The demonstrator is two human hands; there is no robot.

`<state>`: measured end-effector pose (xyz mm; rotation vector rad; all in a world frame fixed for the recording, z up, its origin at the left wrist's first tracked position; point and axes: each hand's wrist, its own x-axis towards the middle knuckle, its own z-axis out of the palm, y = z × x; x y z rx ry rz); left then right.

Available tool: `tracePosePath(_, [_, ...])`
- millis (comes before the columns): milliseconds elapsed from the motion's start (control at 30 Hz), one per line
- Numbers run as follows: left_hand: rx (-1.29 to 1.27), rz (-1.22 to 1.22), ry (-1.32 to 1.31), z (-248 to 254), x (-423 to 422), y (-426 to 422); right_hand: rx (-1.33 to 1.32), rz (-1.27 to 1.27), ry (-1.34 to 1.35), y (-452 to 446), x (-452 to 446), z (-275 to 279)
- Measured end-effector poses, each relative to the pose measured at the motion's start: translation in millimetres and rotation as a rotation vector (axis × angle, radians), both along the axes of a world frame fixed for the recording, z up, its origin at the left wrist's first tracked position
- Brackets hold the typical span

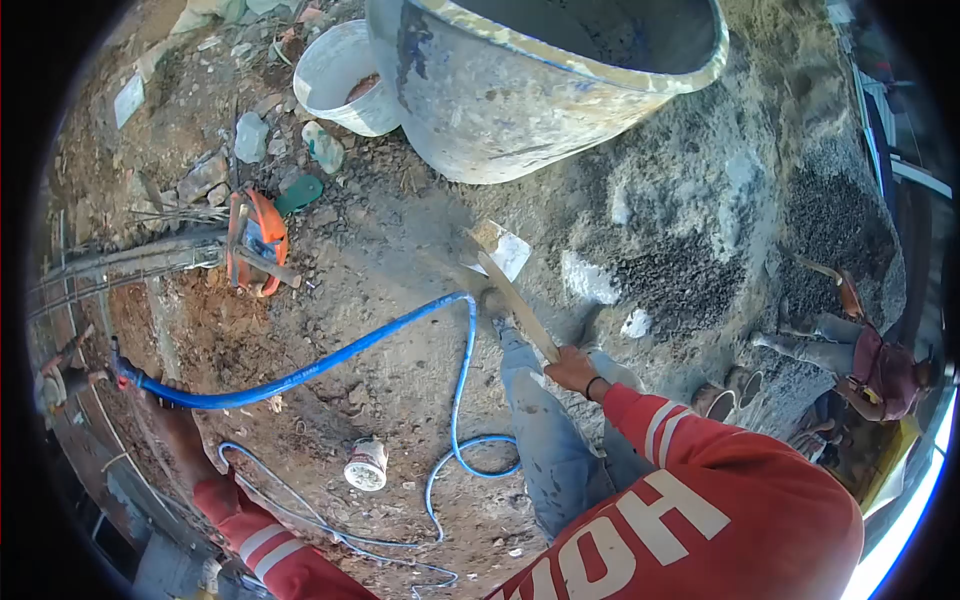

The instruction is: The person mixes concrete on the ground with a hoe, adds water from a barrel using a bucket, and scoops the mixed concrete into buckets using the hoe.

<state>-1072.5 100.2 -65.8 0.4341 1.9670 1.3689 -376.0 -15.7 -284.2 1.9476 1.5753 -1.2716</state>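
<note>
Two things held | our right hand point(572, 370): closed on the wooden handle point(522, 312), near middle of the ground point(400, 240) | our left hand point(150, 397): seems closed around the blue hose point(330, 368), toward the ground's left edge | we judge hose drawn out, work underway; what remains, we cannot tell

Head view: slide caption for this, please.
Left hand holding a blue hose, right hand gripping a wooden handle, large tub ahead.
</note>
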Motion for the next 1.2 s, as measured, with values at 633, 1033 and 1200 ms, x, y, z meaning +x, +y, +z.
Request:
tracePosePath(633, [-0.993,-0.863,-0.725,-182,804,-69,-0.129,-1.016,0.262,-156,150,244])
tracePosePath(1033, [-0.371,-0.855,-0.329,-136,1054,68,0.434,-0.95,0.211,-85,344,110])
tracePosePath(1200, [-0.135,-1.071,-0.301,-120,1181,156,0.594,-1.061,0.196,15,441,93])
